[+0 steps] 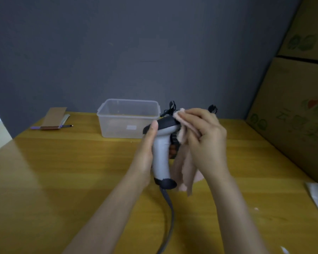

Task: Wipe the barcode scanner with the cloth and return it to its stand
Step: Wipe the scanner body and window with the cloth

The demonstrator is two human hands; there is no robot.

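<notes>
The grey cable [170, 213] is seen nearest, trailing from the handle base toward 6 o'clock; above it the barcode scanner [162, 154] is held upright over the wooden table [62, 171], just right of centre. The left hand [147, 153] is wrapped closed around the handle, thumb raised along the head; the right hand [204, 136] is closed on the pink cloth [184, 167], which is pressed against the rear of the head at 1 o'clock, its loose tail hanging beside the handle. Wiping is judged to be under way.

Hazards: the hanging tail could be caught under the handle base or tangle with the cable; a firm rub could twist the scanner in the left palm — the grip should be kept firm.

Open table is available at 9 o'clock and 6 o'clock; cardboard boxes [297, 107] close off 3 o'clock. Farther back, a clear plastic tub [127, 129] stands at 11 o'clock; the black stand [212, 108] is mostly hidden behind the right hand, near the wall, so the return path is narrow.
</notes>
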